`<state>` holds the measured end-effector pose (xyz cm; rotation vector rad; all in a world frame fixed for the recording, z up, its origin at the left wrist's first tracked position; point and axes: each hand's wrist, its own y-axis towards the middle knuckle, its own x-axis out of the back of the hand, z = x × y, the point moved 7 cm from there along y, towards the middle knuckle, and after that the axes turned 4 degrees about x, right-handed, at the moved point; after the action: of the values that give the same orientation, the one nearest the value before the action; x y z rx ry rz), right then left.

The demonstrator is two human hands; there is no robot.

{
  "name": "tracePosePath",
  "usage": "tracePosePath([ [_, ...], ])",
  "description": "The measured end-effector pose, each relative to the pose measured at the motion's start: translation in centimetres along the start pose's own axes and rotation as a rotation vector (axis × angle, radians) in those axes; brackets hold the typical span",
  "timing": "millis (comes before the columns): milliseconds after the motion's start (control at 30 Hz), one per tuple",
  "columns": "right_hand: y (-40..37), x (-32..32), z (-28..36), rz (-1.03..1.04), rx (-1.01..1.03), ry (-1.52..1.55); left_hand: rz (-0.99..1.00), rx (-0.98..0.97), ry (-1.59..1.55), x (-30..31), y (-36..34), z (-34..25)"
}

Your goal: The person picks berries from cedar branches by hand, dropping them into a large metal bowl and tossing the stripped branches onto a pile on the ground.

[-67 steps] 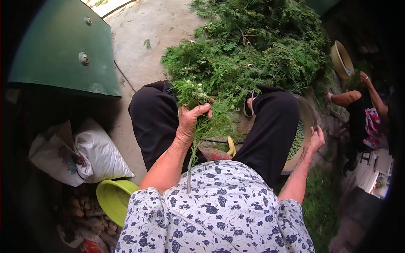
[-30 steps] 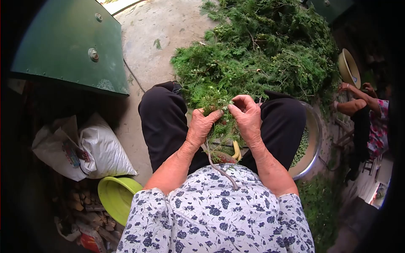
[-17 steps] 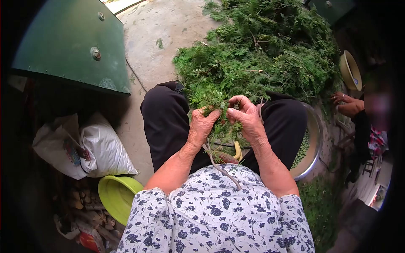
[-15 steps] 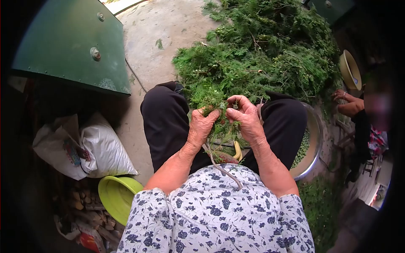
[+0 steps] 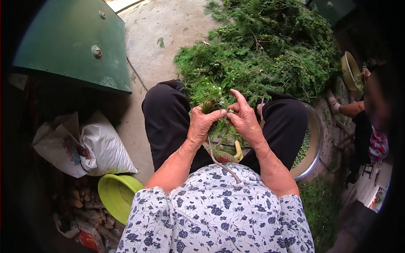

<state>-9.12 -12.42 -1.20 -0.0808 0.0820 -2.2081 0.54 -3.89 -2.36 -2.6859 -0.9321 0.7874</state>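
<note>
My left hand (image 5: 201,124) is closed around a leafy evergreen branch (image 5: 216,159), whose bare stem runs down against my patterned shirt. Thumb and fingers of my right hand (image 5: 246,123) pinch a small pale green cone (image 5: 230,111) at the tip of my left thumb, while one finger points up and away. Other pale cones show on the sprig just above. Beyond both hands, between my knees, spreads a large pile of cut evergreen branches (image 5: 270,55). Beside my right knee a metal basin (image 5: 319,130) holds many small green cones (image 5: 301,154).
A green metal box (image 5: 71,46) stands at the upper left, above a white sack (image 5: 105,147) and a lime-green basin (image 5: 110,198). A yellow curved handle (image 5: 238,150) shows between my legs. At right, another person's arm (image 5: 352,109) is near a yellow basin (image 5: 349,71).
My hands have come together, the left thumb now meeting the right fingertips. My right index finger has straightened upward. The other person's hand at right has moved up with some greenery.
</note>
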Motion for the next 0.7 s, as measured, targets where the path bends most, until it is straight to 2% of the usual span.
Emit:
tracePosePath([
  [33, -0.1, -0.2, 0.2, 0.023, 0.000, -0.123, 0.034, -0.032, 0.001, -0.4, -0.1, -0.3],
  [167, -0.1, -0.4, 0.5, 0.029, 0.096, -0.232, 0.014, -0.009, 0.059, -0.5, -0.2, 0.1],
  [267, -0.3, -0.6, 0.4, 0.057, 0.011, -0.166, -0.008, -0.040, -0.007, -0.1, -0.1, 0.1],
  [333, -0.3, 0.1, -0.5, -0.033, -0.048, 0.036, -0.037, -0.009, -0.042, 0.4, 0.1, 0.9],
  [367, -0.2, 0.3, -0.8, -0.033, -0.048, 0.036, -0.067, 0.022, -0.077, 0.7, 0.1, 1.2],
  [433, -0.1, 1.8, -2.0, -0.222, -0.120, 0.270, -0.083, 0.028, -0.084, 0.9, 0.1, 1.3],
  [467, 0.0, 2.0, -1.9, -0.221, -0.120, 0.270, -0.099, 0.034, -0.093, 1.0, 0.1, 1.3],
  [533, 0.1, 1.8, -0.6, -0.135, -0.040, 0.224, -0.092, -0.003, -0.017, 0.9, 0.1, 1.0],
  [600, 0.0, 1.3, -0.6, -0.087, -0.096, 0.204, -0.082, -0.038, 0.059, 0.7, 0.1, 0.9],
  [667, 0.3, 0.6, 0.3, -0.046, 0.091, 0.014, -0.034, -0.024, 0.192, 0.6, 0.2, 1.2],
  [700, 0.4, 0.4, 0.4, -0.039, 0.107, -0.034, -0.010, -0.037, 0.254, 0.6, 0.3, 1.4],
])
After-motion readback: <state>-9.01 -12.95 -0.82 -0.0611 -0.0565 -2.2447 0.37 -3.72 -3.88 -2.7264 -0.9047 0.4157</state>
